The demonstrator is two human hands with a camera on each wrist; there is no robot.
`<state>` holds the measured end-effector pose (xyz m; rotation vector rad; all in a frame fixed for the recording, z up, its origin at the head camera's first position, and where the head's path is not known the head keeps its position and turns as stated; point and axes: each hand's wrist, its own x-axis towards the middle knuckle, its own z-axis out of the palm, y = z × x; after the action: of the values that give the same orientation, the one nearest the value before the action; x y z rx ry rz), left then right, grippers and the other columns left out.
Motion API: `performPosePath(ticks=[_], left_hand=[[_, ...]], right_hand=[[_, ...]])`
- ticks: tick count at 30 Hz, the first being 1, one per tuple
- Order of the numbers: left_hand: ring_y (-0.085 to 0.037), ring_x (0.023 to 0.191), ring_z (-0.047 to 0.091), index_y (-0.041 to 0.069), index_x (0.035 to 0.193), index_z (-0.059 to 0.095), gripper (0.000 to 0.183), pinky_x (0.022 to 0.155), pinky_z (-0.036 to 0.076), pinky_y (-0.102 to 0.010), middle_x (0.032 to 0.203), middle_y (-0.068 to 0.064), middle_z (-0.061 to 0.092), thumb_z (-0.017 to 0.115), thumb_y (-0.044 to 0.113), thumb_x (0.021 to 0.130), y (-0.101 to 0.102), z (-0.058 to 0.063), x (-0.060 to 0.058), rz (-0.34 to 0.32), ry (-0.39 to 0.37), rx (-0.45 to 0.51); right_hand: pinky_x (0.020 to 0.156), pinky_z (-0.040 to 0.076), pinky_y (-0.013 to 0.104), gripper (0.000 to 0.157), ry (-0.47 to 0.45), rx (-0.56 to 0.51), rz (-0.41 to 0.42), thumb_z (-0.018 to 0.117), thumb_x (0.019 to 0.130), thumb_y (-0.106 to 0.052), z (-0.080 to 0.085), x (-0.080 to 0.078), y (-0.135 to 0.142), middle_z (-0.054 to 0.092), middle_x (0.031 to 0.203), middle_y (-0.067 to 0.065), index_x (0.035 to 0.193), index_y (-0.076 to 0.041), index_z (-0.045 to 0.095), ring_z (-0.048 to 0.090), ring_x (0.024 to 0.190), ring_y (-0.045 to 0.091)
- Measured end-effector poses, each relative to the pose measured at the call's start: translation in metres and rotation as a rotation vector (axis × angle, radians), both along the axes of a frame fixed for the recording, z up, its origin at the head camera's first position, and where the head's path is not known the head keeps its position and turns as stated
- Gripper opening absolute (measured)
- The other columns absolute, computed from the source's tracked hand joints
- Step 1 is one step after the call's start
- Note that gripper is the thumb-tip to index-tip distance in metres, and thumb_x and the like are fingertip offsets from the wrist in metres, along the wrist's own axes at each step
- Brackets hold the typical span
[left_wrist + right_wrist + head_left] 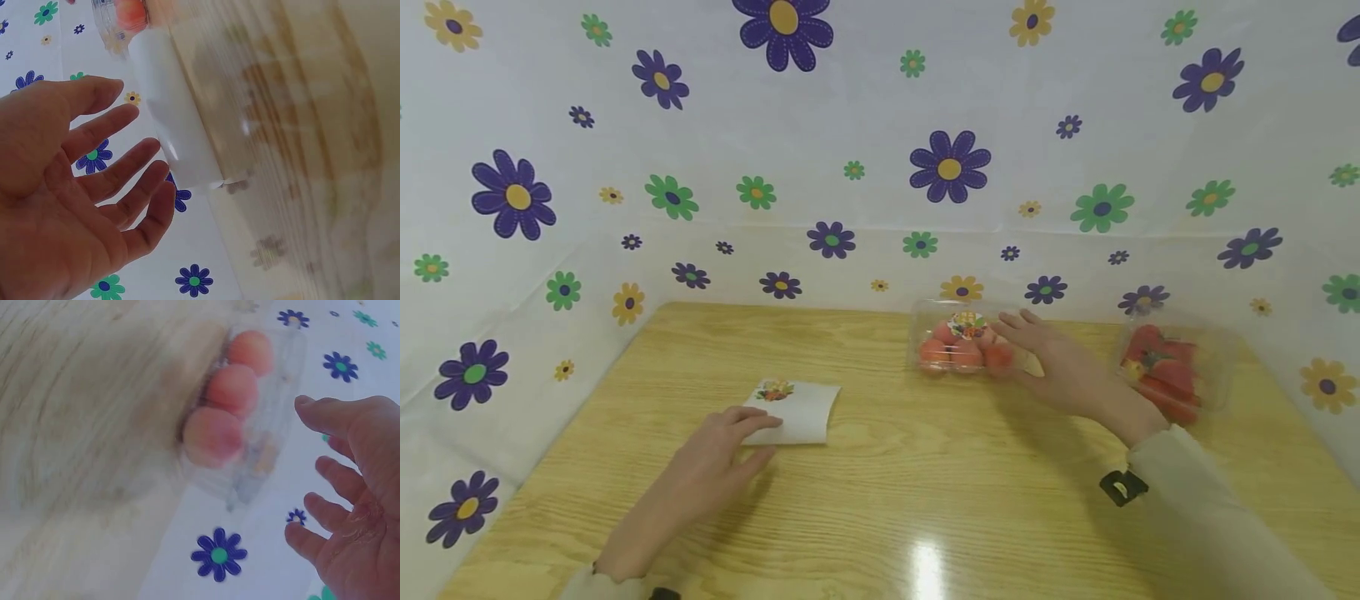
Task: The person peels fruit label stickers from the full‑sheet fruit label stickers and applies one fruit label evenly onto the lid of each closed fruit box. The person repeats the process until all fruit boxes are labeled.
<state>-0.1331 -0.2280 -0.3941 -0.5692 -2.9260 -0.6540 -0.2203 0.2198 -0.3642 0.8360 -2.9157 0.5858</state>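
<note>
My left hand point(718, 458) is at the left edge of a white curling sheet point(805, 423) that bears a printed fruit-picture label point(774, 390). Its fingers are loosely bent, with nothing between them in the left wrist view. My right hand point(1067, 371) hovers at the right end of a clear plastic box point(917, 325), fingers spread. Round pink-orange fruits like peaches point(214, 437) lie inside the box. A similar fruit-picture label point(967, 325) sits on its lid. In the right wrist view the palm and fingers hold nothing.
At the right of the wooden table point(880, 500) stands another clear plastic box point(1216, 375) with red produce point(1174, 375) inside, behind my right forearm. A white flower-print cloth point(865, 117) rises along the table's back and sides.
</note>
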Motion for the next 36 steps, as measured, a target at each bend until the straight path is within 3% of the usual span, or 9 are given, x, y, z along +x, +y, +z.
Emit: performPosePath(ticks=[4,9,13,16,20,23,29,36], left_hand=[[-0.042,0.118,0.06,0.012,0.126,0.071,0.031,0.096,0.052,-0.062,0.129,-0.018,0.065,0.071,0.018,0.095,-0.003,-0.002,-0.004,0.009,-0.019,-0.021],[-0.041,0.116,0.06,0.013,0.127,0.071,0.033,0.094,0.052,-0.061,0.128,-0.02,0.064,0.072,0.02,0.095,-0.006,-0.006,-0.007,0.019,-0.02,-0.056],[-0.039,0.113,0.059,0.012,0.128,0.07,0.035,0.091,0.053,-0.058,0.128,-0.021,0.064,0.073,0.02,0.094,-0.006,-0.006,-0.008,0.026,0.001,-0.061],[-0.04,0.115,0.058,0.012,0.128,0.07,0.035,0.091,0.052,-0.06,0.129,-0.021,0.063,0.073,0.019,0.094,-0.006,-0.005,-0.008,0.035,0.01,-0.049],[-0.043,0.118,0.056,0.012,0.127,0.07,0.034,0.093,0.051,-0.062,0.13,-0.021,0.062,0.072,0.017,0.094,-0.005,-0.002,-0.007,0.035,0.02,-0.014],[-0.044,0.12,0.055,0.012,0.127,0.07,0.032,0.092,0.051,-0.063,0.131,-0.02,0.062,0.072,0.016,0.095,-0.004,0.001,-0.005,0.029,0.035,0.018],[-0.044,0.123,0.054,0.014,0.125,0.07,0.028,0.088,0.052,-0.062,0.131,-0.017,0.062,0.07,0.018,0.098,-0.001,0.008,-0.003,0.027,0.049,0.056],[-0.042,0.123,0.055,0.014,0.123,0.071,0.027,0.092,0.052,-0.062,0.13,-0.015,0.062,0.071,0.017,0.097,0.001,0.01,-0.002,0.013,0.054,0.061]], right_hand=[[0.112,0.037,0.068,0.059,0.026,0.013,-0.094,0.069,0.097,-0.015,0.012,0.012,0.018,0.039,0.16,0.025,0.15,-0.002,0.049,0.03,0.15,0.051],[0.105,0.043,0.069,0.053,0.086,0.117,-0.286,0.067,0.098,-0.024,0.016,0.021,0.052,0.052,0.146,0.032,0.142,0.003,0.055,0.047,0.135,0.056],[0.083,0.054,0.059,0.03,0.161,0.15,-0.385,0.066,0.096,-0.025,0.008,0.022,0.08,0.07,0.11,0.024,0.112,0.001,0.068,0.065,0.097,0.045],[0.07,0.051,0.051,0.019,0.217,0.175,-0.395,0.067,0.094,-0.024,0.002,0.022,0.094,0.067,0.093,0.015,0.094,-0.005,0.067,0.06,0.08,0.032],[0.07,0.048,0.047,0.027,0.178,0.236,-0.383,0.067,0.096,-0.03,-0.002,0.025,0.106,0.063,0.083,0.013,0.094,-0.003,0.067,0.057,0.077,0.031],[0.064,0.041,0.039,0.029,0.133,0.249,-0.381,0.067,0.096,-0.032,-0.004,0.028,0.11,0.055,0.074,0.007,0.087,-0.005,0.063,0.051,0.07,0.026],[0.059,0.038,0.031,0.023,0.05,0.202,-0.384,0.067,0.095,-0.026,-0.001,0.035,0.111,0.057,0.075,0.004,0.079,-0.01,0.063,0.048,0.069,0.02],[0.059,0.036,0.031,0.03,-0.005,0.21,-0.368,0.074,0.091,-0.035,0.005,0.046,0.112,0.059,0.076,0.004,0.078,-0.011,0.061,0.048,0.069,0.019]])
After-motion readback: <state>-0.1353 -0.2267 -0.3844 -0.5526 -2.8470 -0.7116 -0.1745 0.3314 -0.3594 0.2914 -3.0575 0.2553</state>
